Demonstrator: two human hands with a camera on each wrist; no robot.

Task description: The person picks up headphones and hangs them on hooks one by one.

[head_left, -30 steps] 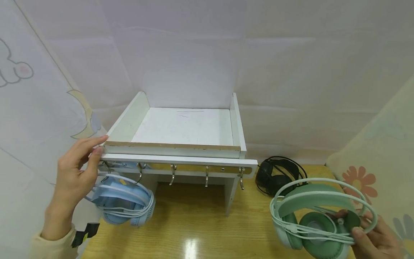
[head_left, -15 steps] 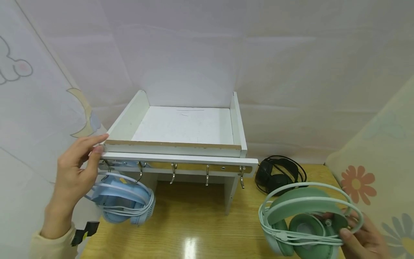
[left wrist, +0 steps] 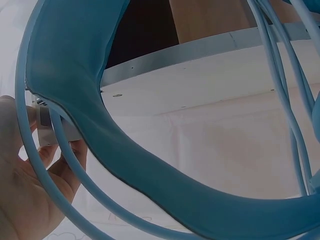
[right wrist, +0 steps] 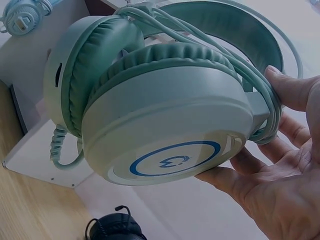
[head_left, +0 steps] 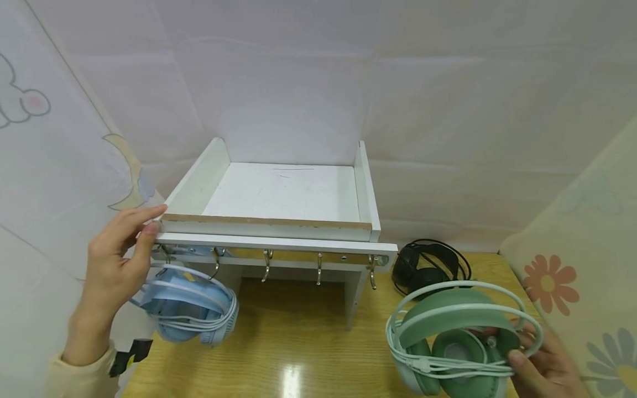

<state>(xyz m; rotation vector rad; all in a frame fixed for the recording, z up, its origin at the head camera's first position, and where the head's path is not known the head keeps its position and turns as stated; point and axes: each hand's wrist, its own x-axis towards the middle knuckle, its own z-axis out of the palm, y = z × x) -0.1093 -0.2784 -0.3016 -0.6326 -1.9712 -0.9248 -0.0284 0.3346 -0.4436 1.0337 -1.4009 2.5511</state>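
Note:
Green headphones [head_left: 460,326], their pale cable wound round the ear cups, are held up by my right hand [head_left: 544,359] at the lower right of the head view. In the right wrist view the thumb and fingers grip them beside one ear cup [right wrist: 165,120]. My left hand [head_left: 116,260] pinches the left end of the white hook rail [head_left: 278,243], thumb in front and fingers on top. Light blue headphones [head_left: 191,307] hang by their headband from the rail's left end, just below that hand. In the left wrist view their padded band [left wrist: 125,155] covers much of the picture.
The rail runs along the front of a white shelf unit [head_left: 283,193] on a wooden table [head_left: 298,354]. Several metal hooks, such as the right-end hook [head_left: 372,272], stick out from it. Black headphones [head_left: 428,268] lie on the table right of the shelf.
My right hand has moved left with the green headphones, toward the shelf. The left hand keeps its grip on the rail, and the blue headphones hang as before.

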